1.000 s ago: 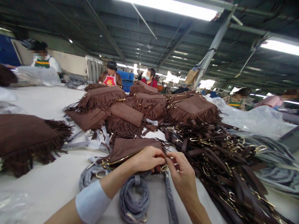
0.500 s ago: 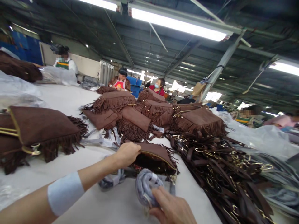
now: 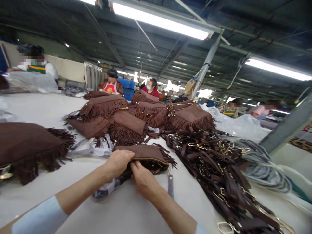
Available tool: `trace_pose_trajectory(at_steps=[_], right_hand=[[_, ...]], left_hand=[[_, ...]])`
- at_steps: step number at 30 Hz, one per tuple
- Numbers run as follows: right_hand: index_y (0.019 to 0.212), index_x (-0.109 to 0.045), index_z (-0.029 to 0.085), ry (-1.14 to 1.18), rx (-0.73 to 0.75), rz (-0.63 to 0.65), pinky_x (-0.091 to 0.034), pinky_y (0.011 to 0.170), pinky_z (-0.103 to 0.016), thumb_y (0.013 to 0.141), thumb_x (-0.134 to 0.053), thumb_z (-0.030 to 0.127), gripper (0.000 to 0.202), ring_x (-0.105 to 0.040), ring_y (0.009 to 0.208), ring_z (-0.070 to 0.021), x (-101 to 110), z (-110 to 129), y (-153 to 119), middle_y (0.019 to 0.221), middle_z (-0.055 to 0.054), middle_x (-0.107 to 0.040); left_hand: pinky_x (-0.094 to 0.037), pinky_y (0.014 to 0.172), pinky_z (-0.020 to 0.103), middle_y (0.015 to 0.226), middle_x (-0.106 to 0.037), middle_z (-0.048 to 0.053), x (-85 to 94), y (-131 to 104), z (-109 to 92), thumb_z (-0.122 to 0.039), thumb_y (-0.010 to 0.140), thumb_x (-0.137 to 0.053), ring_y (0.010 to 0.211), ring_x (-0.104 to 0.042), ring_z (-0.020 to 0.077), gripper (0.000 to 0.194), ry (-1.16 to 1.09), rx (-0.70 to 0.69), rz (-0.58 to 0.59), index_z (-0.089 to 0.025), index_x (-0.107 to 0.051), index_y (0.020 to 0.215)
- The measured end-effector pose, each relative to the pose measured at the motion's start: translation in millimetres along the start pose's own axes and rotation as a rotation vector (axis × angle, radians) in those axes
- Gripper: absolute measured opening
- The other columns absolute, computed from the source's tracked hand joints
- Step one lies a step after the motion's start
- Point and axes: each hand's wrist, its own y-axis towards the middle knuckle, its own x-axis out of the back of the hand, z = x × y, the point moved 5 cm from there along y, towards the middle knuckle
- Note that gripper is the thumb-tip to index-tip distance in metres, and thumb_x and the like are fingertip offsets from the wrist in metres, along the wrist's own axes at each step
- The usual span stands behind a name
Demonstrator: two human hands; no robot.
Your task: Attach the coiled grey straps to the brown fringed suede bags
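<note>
A brown fringed bag point(image 3: 146, 152) lies on the white table with its gold-zipped mouth open toward me. My left hand point(image 3: 120, 162) is closed on the bag's upper edge at its left end. Just beside it, my right hand point(image 3: 143, 177) reaches to the bag's mouth, its fingertips partly inside. Whether that hand holds anything inside cannot be made out. The coiled bluish-grey wrapped strap is no longer visible. Another wrapped bundle point(image 3: 106, 190) rests under my left wrist, and a dark strap piece point(image 3: 170, 183) hangs from the bag's right end.
Brown fringed bags point(image 3: 126, 125) are piled behind. A larger fringed bag point(image 3: 29, 146) lies at the left. Dark straps with gold clips point(image 3: 219, 172) cover the right side, near a grey coil point(image 3: 263, 169). People sit across the table, and a grey post point(image 3: 290, 123) slants at the right.
My right hand has moved up and left from in front of the bag to its mouth. The coil it held has gone from sight. The camera view has shifted right.
</note>
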Motion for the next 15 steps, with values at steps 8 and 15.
trace_pose_trajectory(at_steps=[8,15], right_hand=[[0.09,-0.072,0.023,0.376,-0.448,-0.274,-0.051,0.078,-0.039,0.086,-0.048,0.035,0.027,-0.067,0.082,-0.0257,48,-135,-103,0.086,-0.006,-0.074],[0.107,-0.07,0.019,0.462,-0.524,-0.351,-0.047,0.088,-0.044,0.064,-0.063,0.033,0.045,-0.064,0.089,-0.0273,8,-162,-100,0.1,-0.009,-0.071]], left_hand=[[-0.039,0.099,0.029,0.137,-0.054,0.013,-6.9,-10,15,-0.031,0.079,-0.059,0.124,-0.052,0.0253,0.048,-0.031,-0.109,0.231,-0.018,-0.058,0.125],[-0.046,0.077,0.027,0.093,-0.072,0.009,35.9,-14,-11,-0.017,0.087,-0.044,0.087,-0.067,0.0217,0.025,-0.031,-0.099,0.248,-0.017,-0.069,0.089]])
